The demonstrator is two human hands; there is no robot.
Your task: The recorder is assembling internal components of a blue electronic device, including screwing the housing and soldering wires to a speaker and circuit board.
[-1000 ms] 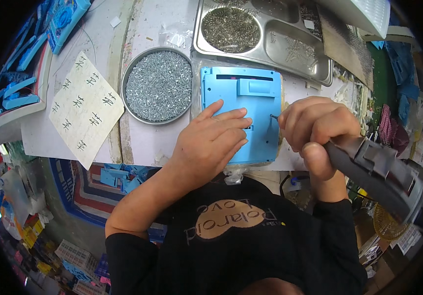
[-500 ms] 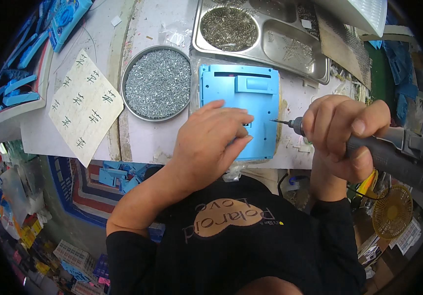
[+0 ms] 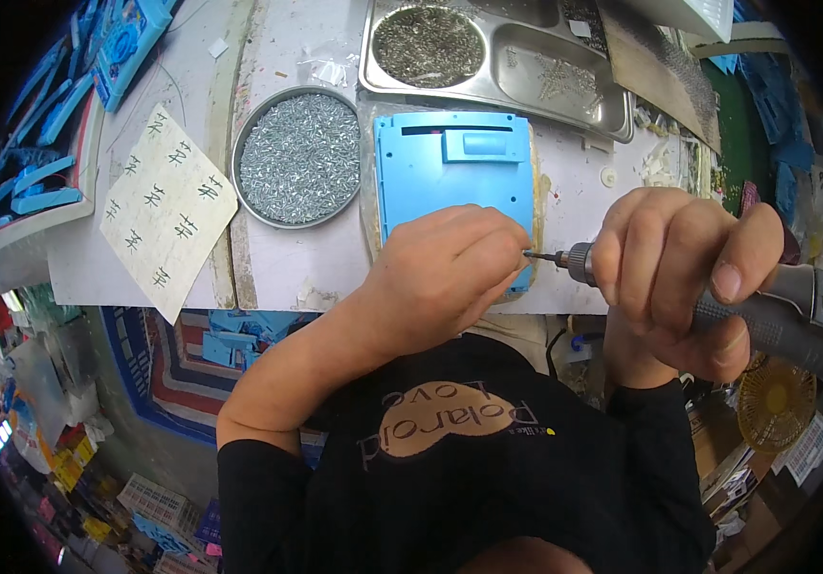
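Note:
A light-blue plastic casing (image 3: pixel 421 175) lies flat on the table before me, with a long slot and a raised block at its far end. My right hand (image 3: pixel 684 277) is wrapped round a grey powered screwdriver (image 3: pixel 765 330), whose thin bit points left. Over the near part of the casing is my left hand (image 3: pixel 454 273), its fingers pinched together right at the bit's tip. Whatever those fingertips hold, if anything, is too small and covered to make out. Left of the casing stands a round metal dish (image 3: pixel 300 158) full of small silver screws.
Beyond the casing is a steel compartment tray (image 3: pixel 536 91) with small metal parts. A paper sheet with handwriting (image 3: pixel 164 215) lies at the left. Blue plastic parts (image 3: pixel 43 187) fill a bin at far left. A yellow fan (image 3: pixel 775 407) stands low at the right.
My left hand has moved right and nearer, its fingers closing together at the screwdriver's tip. The screwdriver has shifted slightly nearer to me. The whole view has shifted a little.

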